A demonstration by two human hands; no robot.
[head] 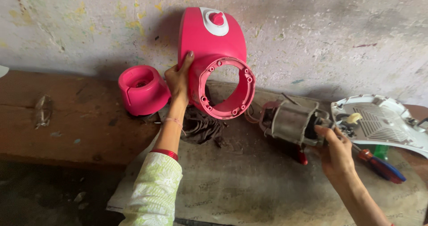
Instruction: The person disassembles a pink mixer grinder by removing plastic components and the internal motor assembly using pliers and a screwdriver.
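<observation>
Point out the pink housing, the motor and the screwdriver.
pink housing (209, 47): head view, upper side wall.
motor (292, 122): head view, grey metal body.
screwdriver (383, 167): head view, red and blue handle.

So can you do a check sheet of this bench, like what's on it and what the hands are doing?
Surface: worn wooden bench with a dirty cloth sheet spread over it.
Job's things: pink housing tipped against the wall; grey motor; pink cap.
Clutter: white base plate, screwdriver, dark rag.
Hands: left hand steadies the housing; right hand, fingers on the motor's end.
Cables: reddish wires from motor toward housing.
Surroundings: stained plaster wall.
</observation>
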